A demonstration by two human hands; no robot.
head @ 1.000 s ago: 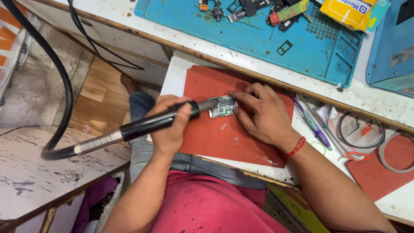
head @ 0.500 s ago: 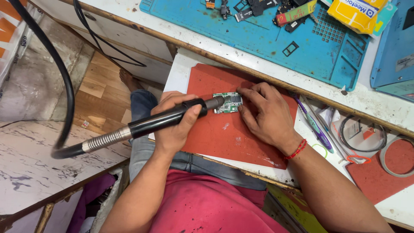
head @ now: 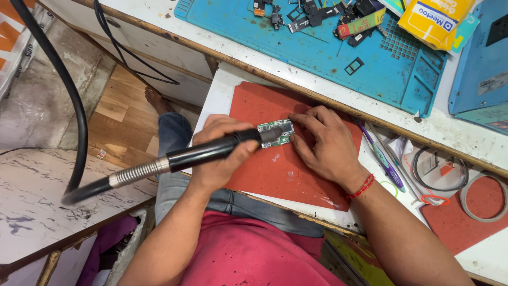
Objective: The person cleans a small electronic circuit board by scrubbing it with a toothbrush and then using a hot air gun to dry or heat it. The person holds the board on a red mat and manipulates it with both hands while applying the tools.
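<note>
My left hand (head: 219, 153) grips a black rotary tool handpiece (head: 211, 150) with a metal spring collar and a thick black flexible shaft (head: 63, 90) that loops off to the left. Its tip rests on a small green circuit board (head: 277, 131). The board lies on a red mat (head: 286, 164) on a pull-out white shelf. My right hand (head: 325, 145), with a red thread on the wrist, presses its fingers on the board's right edge and pins it flat.
A blue work mat (head: 317, 47) on the bench behind holds several small phone parts and a yellow packet (head: 435, 21). Pens (head: 382, 159), wire rings (head: 438, 169) and a second red mat (head: 465, 217) lie to the right. A white marbled surface (head: 37, 201) stands at left.
The tool and both hands stay on the board; the view has drifted slightly, and the flexible shaft has swung a little at the left.
</note>
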